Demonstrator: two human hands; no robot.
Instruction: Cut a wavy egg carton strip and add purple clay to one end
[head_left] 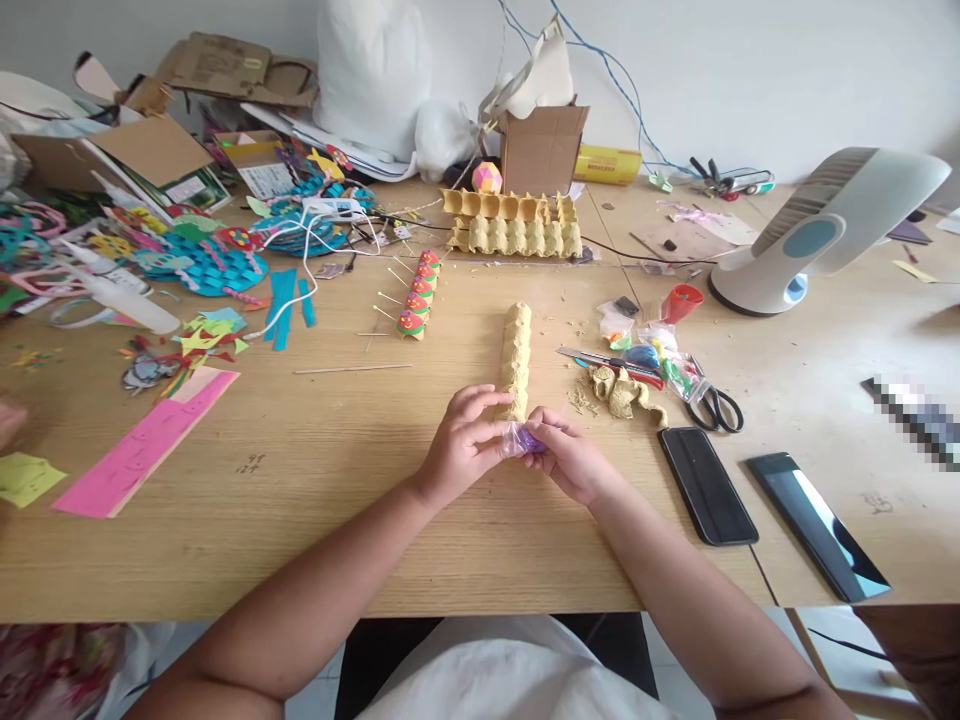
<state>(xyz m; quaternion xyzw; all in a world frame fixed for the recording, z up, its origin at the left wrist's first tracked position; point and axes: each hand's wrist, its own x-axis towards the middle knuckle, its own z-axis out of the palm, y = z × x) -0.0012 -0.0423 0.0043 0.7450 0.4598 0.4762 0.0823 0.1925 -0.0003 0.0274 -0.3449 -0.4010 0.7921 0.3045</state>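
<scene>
A small clear plastic bag with something purple inside is pinched between my two hands near the table's front. My left hand grips its clear end, and my right hand closes around the purple part. Just beyond my fingers lies a strip cut from an egg carton, bumps up, pointing away from me. Further off to the left stands a second egg-carton strip, decorated in green and red, with white-tipped sticks out of its side.
To the right are a utility knife, scissors, torn carton scraps, a black phone and a white lamp-like device. Egg cartons lie at the back. Pink paper and another person's hand are at left.
</scene>
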